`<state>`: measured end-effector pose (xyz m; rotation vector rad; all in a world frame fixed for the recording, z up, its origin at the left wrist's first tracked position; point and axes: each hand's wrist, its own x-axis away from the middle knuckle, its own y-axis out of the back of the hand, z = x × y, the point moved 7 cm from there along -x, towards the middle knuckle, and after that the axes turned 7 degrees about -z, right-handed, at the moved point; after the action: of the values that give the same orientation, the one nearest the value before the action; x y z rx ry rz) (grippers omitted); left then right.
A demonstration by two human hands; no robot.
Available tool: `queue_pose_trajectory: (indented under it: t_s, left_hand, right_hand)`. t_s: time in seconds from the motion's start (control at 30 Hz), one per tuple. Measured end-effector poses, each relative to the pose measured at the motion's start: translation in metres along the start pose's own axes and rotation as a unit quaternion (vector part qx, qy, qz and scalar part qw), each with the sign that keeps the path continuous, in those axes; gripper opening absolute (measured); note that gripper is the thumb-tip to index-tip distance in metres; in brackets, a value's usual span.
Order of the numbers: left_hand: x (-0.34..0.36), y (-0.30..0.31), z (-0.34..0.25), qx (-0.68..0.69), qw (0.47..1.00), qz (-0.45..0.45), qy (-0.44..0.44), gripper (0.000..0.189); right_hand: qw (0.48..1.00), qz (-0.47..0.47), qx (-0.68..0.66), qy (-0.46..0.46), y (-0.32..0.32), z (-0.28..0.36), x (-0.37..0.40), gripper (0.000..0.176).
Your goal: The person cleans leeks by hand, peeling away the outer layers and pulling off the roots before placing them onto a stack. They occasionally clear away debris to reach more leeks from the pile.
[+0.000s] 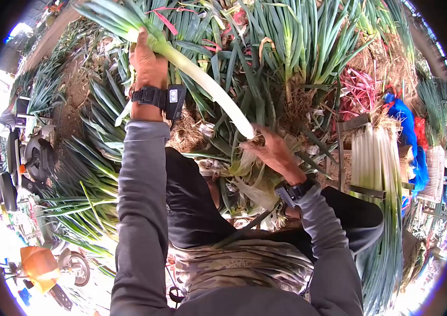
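A long leek (202, 79) with a white shaft and green leaves slants across the upper middle of the view. My left hand (148, 63) is closed round it where the leaves begin. At the lower white end, my right hand (273, 154) has its fingers bent in at the root tip; the fingertips are partly hidden. Pale peeled skins (258, 192) lie heaped below my right hand, between my legs. Just beyond stands a bunch of leeks (289, 50) with its brown roots (294, 102) towards me.
At my right, trimmed white leeks (376, 158) lie stacked in a metal-barred rack (368, 191). Pink ties (358, 89) and blue netting (408, 134) are beyond it. More leeks (84, 195) cover the ground at left, near a motorcycle with an orange part (40, 267).
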<state>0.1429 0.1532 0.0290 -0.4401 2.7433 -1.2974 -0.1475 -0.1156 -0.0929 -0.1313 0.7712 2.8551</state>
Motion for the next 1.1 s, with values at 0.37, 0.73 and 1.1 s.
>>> queue_pose_trajectory:
  t_s: [0.37,0.73,1.1]
  left_hand:
    - [-0.029,0.056,0.036,0.037,0.994,-0.020,0.106,0.031]
    - [-0.037,0.090,0.003,-0.433,0.883,-0.039,-0.178,0.032]
    - [0.030,0.002,0.026,0.031,0.993,-0.063,0.093,0.028]
  right_hand:
    - [0.867,0.051,-0.445,-0.217,0.005,0.070,0.035,0.036]
    - [0.939,0.017,-0.269,-0.213,0.105,0.119,0.154,0.016]
    - [0.990,0.030,-0.101,0.098,0.083,0.097,0.094,0.057]
